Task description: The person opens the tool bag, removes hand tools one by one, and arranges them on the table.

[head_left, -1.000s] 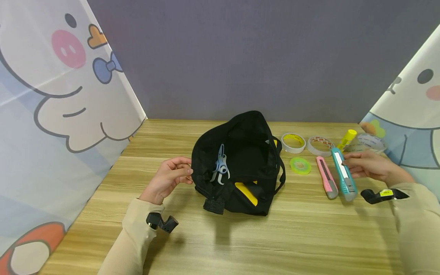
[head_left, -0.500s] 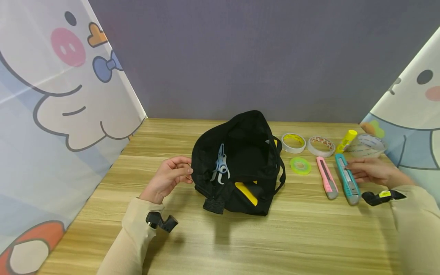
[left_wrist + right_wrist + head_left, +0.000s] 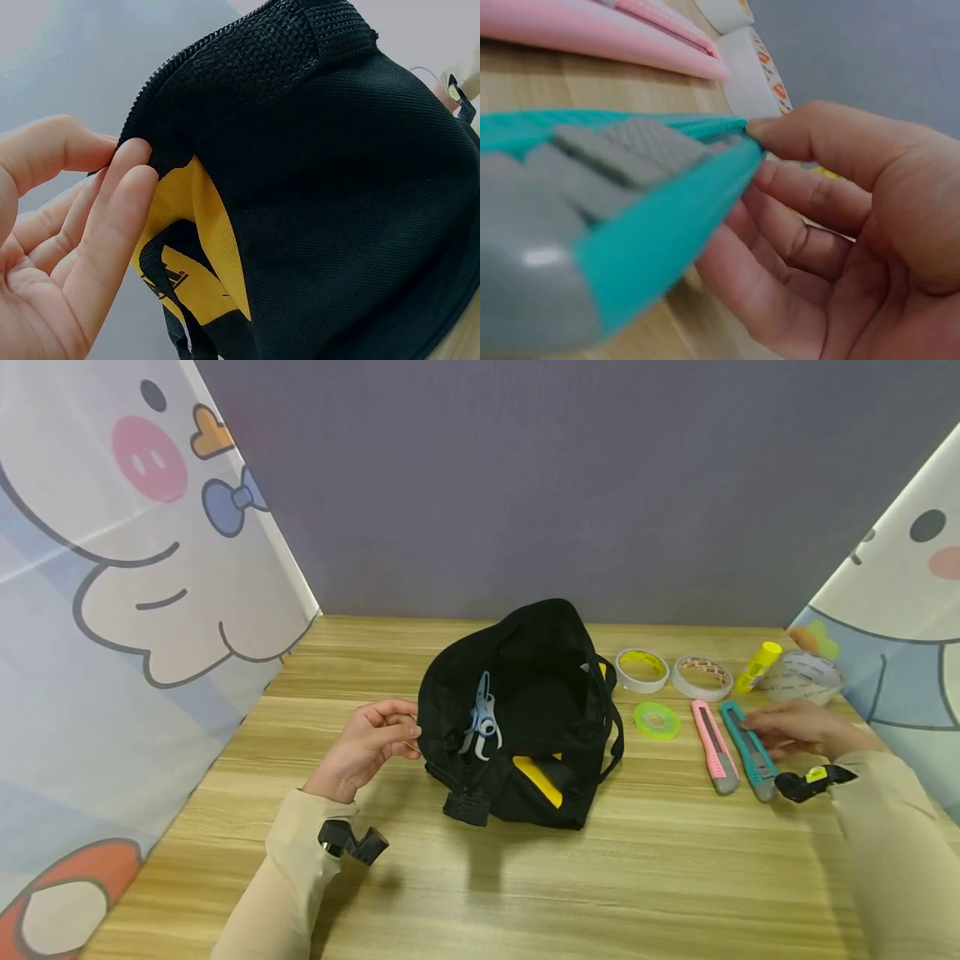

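Note:
A black bag point(image 3: 457, 689) with yellow parts lies with its mouth open, blue-and-white scissors point(image 3: 486, 722) inside. My left hand point(image 3: 371, 747) pinches the bag's zippered rim point(image 3: 142, 101) between thumb and fingers. At the right, my right hand point(image 3: 806, 727) holds a teal utility knife point(image 3: 752, 760), thumb and fingers at one edge of its body. The knife lies along the tabletop, grey end toward me. Close to its left is a pink utility knife point(image 3: 714, 743), roughly parallel. In the right wrist view, the teal knife point(image 3: 667, 217) extends leftward from the fingertips.
Behind the knives sit two white tape rolls point(image 3: 642, 687) and a yellow glue stick point(image 3: 759, 665). A clear tape roll point(image 3: 813, 675) is at the far right, beyond my right hand. A green tape roll point(image 3: 656, 721) lies between bag and knives. A grey partition point(image 3: 525, 485) stands behind.
My right hand has lowered the teal utility knife to the tabletop, then shifted it left, nearer the pink one. My left hand and the bag have stayed put.

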{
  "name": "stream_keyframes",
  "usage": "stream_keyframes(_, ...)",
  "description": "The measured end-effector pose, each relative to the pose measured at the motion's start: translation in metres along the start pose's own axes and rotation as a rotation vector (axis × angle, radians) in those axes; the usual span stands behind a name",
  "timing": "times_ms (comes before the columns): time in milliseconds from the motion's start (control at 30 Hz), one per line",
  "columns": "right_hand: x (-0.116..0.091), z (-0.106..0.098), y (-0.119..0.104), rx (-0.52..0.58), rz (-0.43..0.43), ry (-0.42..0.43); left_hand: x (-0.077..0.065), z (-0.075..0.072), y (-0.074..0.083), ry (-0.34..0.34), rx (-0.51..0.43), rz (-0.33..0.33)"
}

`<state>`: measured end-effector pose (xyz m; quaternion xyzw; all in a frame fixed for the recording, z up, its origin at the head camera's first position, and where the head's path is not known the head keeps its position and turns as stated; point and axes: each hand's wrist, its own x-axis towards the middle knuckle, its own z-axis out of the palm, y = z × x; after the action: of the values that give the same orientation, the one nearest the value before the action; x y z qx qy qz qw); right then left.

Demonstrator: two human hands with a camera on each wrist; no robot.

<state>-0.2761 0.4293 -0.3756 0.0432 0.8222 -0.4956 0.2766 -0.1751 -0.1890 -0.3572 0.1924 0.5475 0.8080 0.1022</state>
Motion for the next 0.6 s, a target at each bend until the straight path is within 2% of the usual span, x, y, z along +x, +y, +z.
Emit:
stream_keyframes(300, 0.0019, 0.0066, -0.0106, -0.082, 0.024, 0.054, -0.0007, 0.0004, 0.0017, 0.009, 0.009, -0.01)
stream_keyframes(600, 0.0018, 0.0087, -0.0093, -0.009, 0.025, 0.068, 0.0003, 0.001, 0.0018, 0.02, 0.019, -0.018)
